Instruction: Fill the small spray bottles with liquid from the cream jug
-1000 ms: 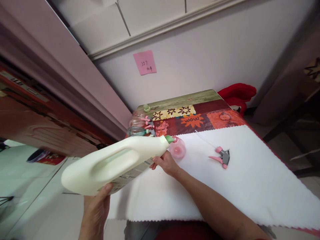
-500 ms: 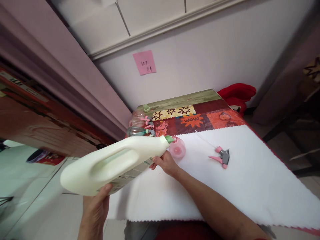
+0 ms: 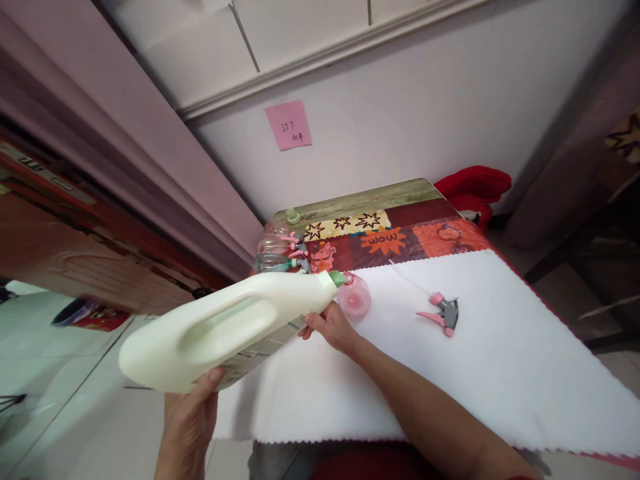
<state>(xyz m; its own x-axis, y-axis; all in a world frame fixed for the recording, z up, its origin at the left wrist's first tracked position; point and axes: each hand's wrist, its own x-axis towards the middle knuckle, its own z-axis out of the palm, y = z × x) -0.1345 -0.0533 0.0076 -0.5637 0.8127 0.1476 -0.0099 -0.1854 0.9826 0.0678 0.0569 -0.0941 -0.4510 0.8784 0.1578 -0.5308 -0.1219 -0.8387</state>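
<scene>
A large pale detergent bottle lies tilted nearly level in both hands. My left hand supports its base end from below, and my right hand grips it near the neck. Its green spout sits at the mouth of a small pink see-through bottle, which stands on the white cloth. Whether liquid is flowing cannot be made out. To the right, a pink and grey spray trigger head with its thin tube lies on the cloth.
Several clear spray bottles lie at the table's left edge, beside a small green cap. White cloth covers the near part of the table. A red cloth item is behind the far right corner. A pink note is stuck to the wall.
Hardly anything differs. The detergent bottle's base end has shifted very slightly left, while its spout stays at the pink bottle's mouth.
</scene>
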